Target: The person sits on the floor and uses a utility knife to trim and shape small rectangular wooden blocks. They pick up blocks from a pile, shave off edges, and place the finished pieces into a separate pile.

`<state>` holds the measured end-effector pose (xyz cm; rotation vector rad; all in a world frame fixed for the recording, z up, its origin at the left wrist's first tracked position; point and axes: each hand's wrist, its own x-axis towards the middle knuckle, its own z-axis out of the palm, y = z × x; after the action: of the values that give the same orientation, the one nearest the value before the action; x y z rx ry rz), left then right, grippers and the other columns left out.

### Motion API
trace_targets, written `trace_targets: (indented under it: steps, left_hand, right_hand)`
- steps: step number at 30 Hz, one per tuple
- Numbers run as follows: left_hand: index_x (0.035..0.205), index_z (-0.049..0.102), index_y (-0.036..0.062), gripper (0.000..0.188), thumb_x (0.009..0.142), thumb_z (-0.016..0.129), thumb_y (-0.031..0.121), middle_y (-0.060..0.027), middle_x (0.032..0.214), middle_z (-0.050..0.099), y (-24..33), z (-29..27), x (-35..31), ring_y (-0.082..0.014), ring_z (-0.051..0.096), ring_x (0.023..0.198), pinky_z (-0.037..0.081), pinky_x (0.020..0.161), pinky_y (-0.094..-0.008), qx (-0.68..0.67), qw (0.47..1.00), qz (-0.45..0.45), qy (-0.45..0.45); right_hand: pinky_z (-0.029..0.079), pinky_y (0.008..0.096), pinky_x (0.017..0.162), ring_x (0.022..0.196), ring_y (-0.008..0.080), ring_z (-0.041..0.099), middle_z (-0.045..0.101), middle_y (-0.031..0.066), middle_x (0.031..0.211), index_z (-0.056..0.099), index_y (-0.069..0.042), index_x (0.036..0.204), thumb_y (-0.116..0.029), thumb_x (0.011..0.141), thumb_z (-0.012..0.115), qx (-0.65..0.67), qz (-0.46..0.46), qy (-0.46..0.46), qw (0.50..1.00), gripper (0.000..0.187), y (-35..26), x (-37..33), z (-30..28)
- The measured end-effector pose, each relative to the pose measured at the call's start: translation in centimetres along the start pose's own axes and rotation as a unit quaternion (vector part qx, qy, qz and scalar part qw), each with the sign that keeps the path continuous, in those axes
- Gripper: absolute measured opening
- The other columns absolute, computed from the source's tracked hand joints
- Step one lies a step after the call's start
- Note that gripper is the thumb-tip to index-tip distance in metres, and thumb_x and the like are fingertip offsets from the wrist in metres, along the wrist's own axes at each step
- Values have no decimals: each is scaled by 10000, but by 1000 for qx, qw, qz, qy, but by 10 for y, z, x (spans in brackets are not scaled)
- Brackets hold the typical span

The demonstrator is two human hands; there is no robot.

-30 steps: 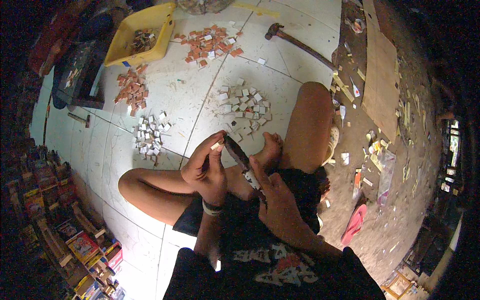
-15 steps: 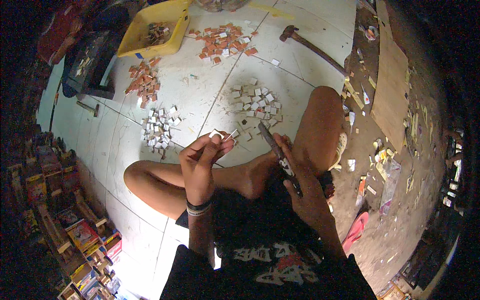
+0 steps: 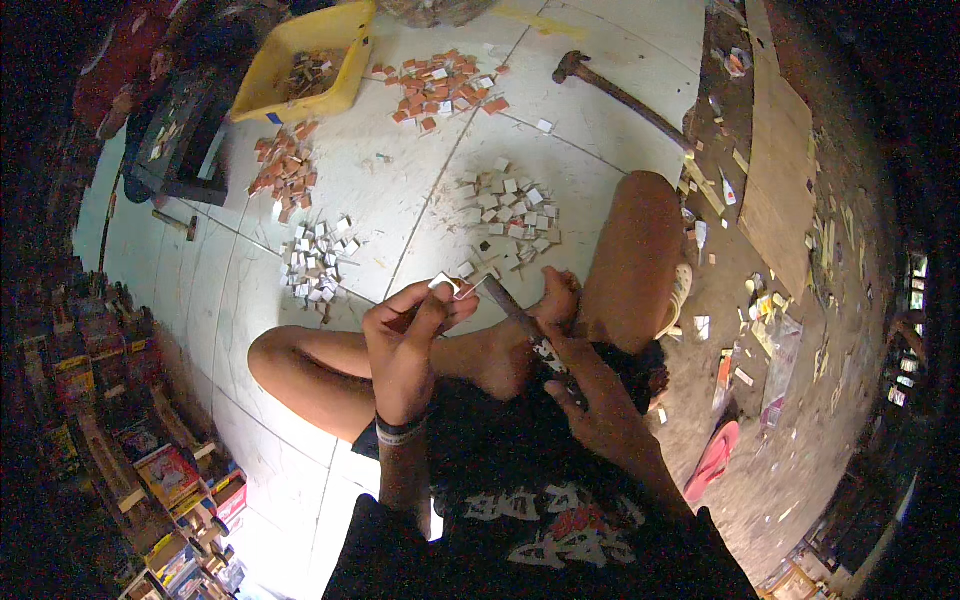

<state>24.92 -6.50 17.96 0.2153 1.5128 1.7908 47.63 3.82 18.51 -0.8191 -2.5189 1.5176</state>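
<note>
My left hand pinches a small white tile between thumb and fingers. A thin white strip sticks out on the right side of that hand. My right hand is wrapped round a long dark hand tool with pale marks along its middle; its exact kind does not show. The tool's tip lies close to the white strip, and I cannot tell whether they touch. Beyond my hands, a pile of small white tiles lies on the floor, with another white tile pile to its left.
Two heaps of brick-red tile pieces lie farther off. A yellow tub stands behind them, a dark box to its left. A hammer lies far right, near cardboard. Shelved packets stand lower left.
My right hand has swung the dark tool to the left, bringing its tip near the white strip. My left hand has shifted slightly right, still pinching the tile.
</note>
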Motion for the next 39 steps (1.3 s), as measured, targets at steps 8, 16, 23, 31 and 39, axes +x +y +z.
trace_targets:
  steps: [8, 16, 23, 31, 39]
  left_hand:
    - [1072, 720, -114, 192, 1005, 668, 58, -195, 1036, 759, 0, 4, -9, -282, 769, 926, 633, 899, -405, -26, 999, 15, 19]
    - [1060, 721, -106, 200, 995, 695, 81, -197, 1024, 759, 0, 3, -7, -284, 768, 922, 635, 894, -412, -18, 1000, 8, 14]
    - [1218, 664, -105, 365, 1007, 691, 191, -225, 1153, 729, -3, 0, -3, -297, 740, 1036, 594, 981, -427, -34, 998, 8, -48]
    - [1385, 520, -99, 722, 893, 818, 339, -265, 1282, 671, -33, -8, 0, -378, 679, 1195, 548, 1043, -475, -240, 935, -1, -263]
    - [1078, 616, 2, 373, 802, 848, 98, -188, 1045, 741, -39, -13, 6, -379, 753, 982, 640, 858, -476, -257, 927, -38, -271]
  right_hand:
    - [432, 452, 1101, 1225, 399, 562, 564, 230, 1317, 433, -47, 1556, -34, 948, 662, -2, -25, -2, 1000, 650, -2, 1, -2]
    - [464, 472, 1022, 1107, 408, 571, 566, 223, 1185, 386, -113, 1609, -27, 959, 640, 20, -1, -10, 1000, 703, -13, 4, -7]
    - [468, 459, 1038, 1135, 364, 583, 595, 199, 1252, 334, -125, 1640, -40, 971, 650, 50, 2, -42, 998, 745, -9, 1, -9]
    - [481, 349, 1044, 1184, 157, 587, 631, 65, 1358, 225, -122, 1679, -192, 1010, 711, 282, 59, -194, 938, 830, 1, -11, -20]
    - [494, 350, 1023, 1146, 162, 607, 660, 66, 1297, 206, -136, 1684, -239, 1003, 732, 378, 159, -289, 865, 866, 10, -22, -22]
